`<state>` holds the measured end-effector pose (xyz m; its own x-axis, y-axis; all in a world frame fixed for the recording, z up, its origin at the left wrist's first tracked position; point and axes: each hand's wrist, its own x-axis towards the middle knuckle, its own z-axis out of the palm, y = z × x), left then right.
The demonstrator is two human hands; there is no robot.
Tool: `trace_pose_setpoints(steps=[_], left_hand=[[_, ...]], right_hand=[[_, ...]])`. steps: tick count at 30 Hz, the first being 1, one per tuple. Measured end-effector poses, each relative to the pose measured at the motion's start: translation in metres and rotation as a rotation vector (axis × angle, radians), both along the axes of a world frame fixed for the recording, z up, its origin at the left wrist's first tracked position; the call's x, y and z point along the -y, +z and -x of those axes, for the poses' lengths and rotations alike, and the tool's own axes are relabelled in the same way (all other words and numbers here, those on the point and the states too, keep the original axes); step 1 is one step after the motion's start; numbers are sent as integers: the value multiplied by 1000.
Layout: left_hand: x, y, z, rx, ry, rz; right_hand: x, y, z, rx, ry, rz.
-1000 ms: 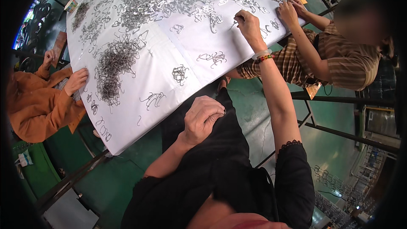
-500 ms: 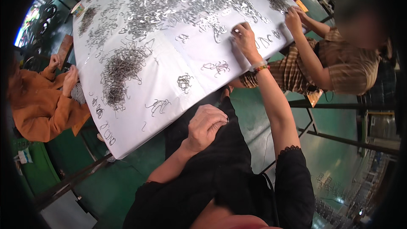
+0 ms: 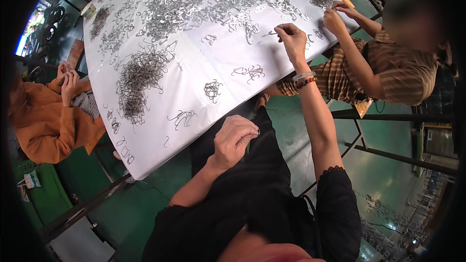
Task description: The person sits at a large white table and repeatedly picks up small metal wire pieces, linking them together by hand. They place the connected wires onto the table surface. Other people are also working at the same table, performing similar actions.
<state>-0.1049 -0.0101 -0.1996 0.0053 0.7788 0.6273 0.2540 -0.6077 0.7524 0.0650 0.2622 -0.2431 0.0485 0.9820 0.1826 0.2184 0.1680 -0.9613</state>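
Observation:
My right hand [image 3: 293, 42] is over the right part of the white-covered table, thumb and fingers pinched on a small metal hook [image 3: 270, 34] whose thin end sticks out to the left. My left hand [image 3: 234, 141] is closed in front of my body, just off the table's near edge; a tiny glint shows at its fingertips, but what it holds is too small to name. Left of my right hand spreads a large heap of shiny metal hooks [image 3: 213, 0]. Small groups of thin wire hooks [image 3: 212, 90] lie closer to me, with a few more hooks [image 3: 250, 72] to their right.
A dense pile of dark wire hooks [image 3: 141, 80] lies on the left of the table [image 3: 194, 63]. One co-worker in an orange top [image 3: 53, 121] sits at the left, another in a brown checked shirt [image 3: 398, 68] at the right. A small cup [image 3: 88, 10] stands on the far left edge.
My right hand has moved slightly right, away from the heap, and the hook between its fingers now shows. My left hand stays nearly where it was. The left co-worker's hands have come together.

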Motion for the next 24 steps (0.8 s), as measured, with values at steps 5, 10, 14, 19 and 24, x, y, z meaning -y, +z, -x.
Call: trace_pose_setpoints(steps=[5,10,14,19,24], left_hand=[[0,3,-2,-2,-16,-1],[-5,8,-8,-26,-8,3],[-8,9,-13,15,-29,19],[-6,14,-16,-10,-55,-2],[0,10,-11,-19,-35,29]], right_hand=[[-3,-16,-11,-149,41,143],[-4,-25,-10,498,192,-514],[6,10,11,515,208,-581],[7,23,14,674,199,-525],[24,35,22,724,241,-567]])
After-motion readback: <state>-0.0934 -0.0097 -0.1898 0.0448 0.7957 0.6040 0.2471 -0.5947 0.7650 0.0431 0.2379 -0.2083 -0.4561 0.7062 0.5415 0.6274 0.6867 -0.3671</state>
